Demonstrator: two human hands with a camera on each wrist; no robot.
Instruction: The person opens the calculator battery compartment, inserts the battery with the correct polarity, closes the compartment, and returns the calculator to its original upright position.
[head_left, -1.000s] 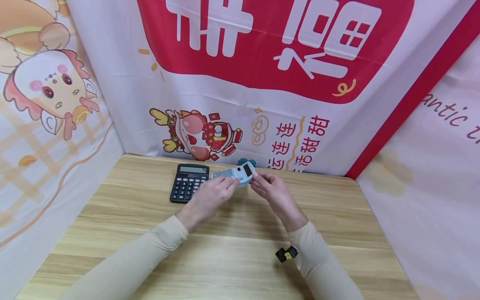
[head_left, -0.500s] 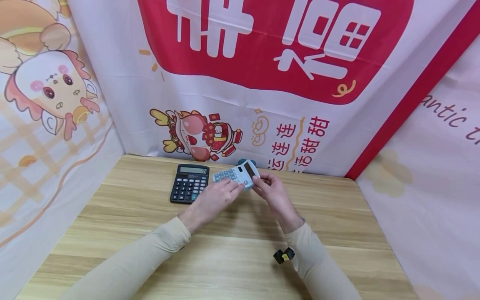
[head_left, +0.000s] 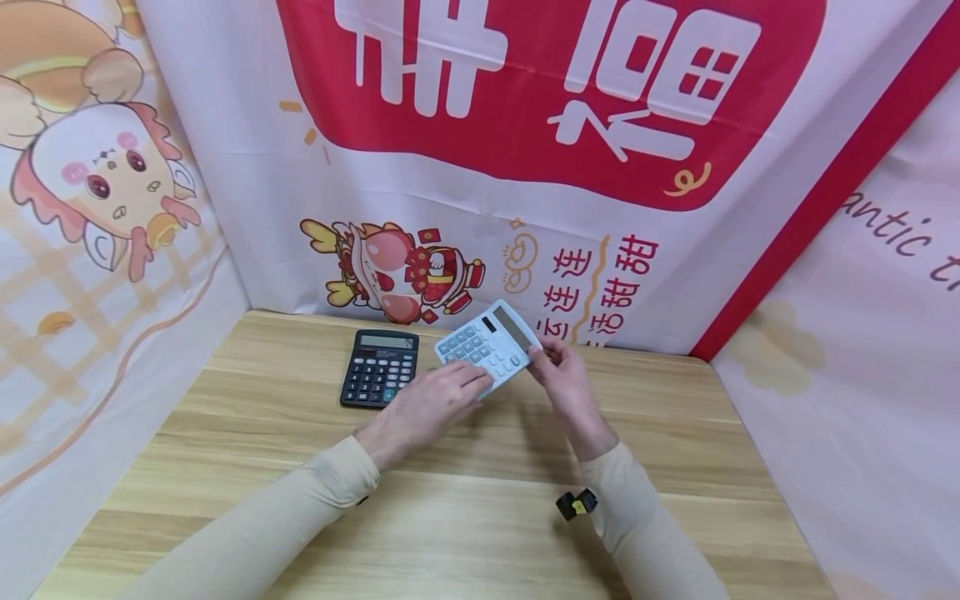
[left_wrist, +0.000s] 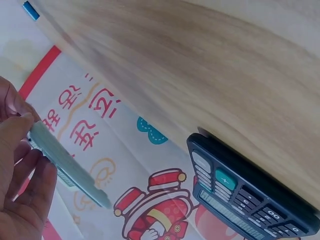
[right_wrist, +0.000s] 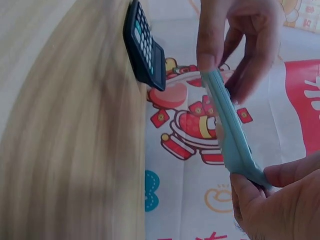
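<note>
The left hand (head_left: 435, 400) and the right hand (head_left: 566, 387) are both closed on one thing, the light blue calculator (head_left: 480, 340), which is between them. The left hand pinches it by the edge nearer to the person, with the thumb at this edge and some fingers above the keys. The right hand pinches its other end, near the display, between the thumb and the fingers. The calculator is held up in the air, tilted, apart from the wooden table (head_left: 457, 525), and its keys face towards the head camera.

The dark calculator (head_left: 372, 379) lies on the table, just beyond the left hand and to its left; this hand hides a small part of its lower corner. Behind both hands there hangs a printed cloth (head_left: 465, 196). At the right wrist, below the right hand, there is a small black device (head_left: 567, 507).
</note>
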